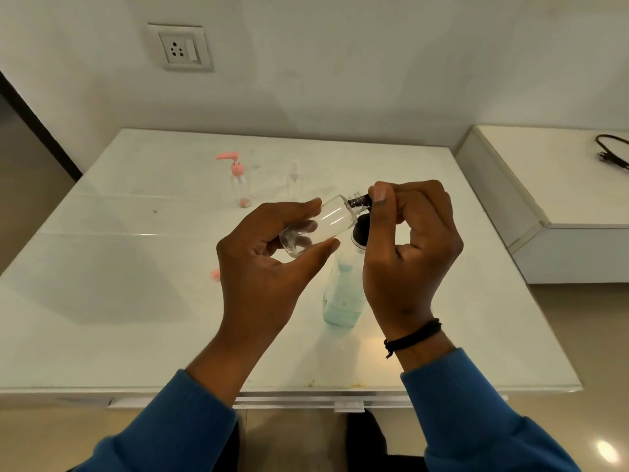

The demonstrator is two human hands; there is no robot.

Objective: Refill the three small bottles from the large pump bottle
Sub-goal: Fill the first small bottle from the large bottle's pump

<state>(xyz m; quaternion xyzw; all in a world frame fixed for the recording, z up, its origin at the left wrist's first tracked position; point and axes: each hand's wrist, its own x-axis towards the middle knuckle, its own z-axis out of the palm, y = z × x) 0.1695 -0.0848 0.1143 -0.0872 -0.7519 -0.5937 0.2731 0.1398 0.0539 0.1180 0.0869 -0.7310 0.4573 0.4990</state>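
Above the white table (102, 267), the left hand (262, 267) grips a small clear bottle (320, 223) tilted on its side, its body lying between the thumb below and the fingertips above, neck pointing right. The right hand (408, 253) pinches the dark cap (362, 200) at that neck between thumb and curled fingers. The large pump bottle (343, 294) stands just beneath the hands; a pink-pump bottle (240, 185) and another clear bottle (294, 182) stand farther back.
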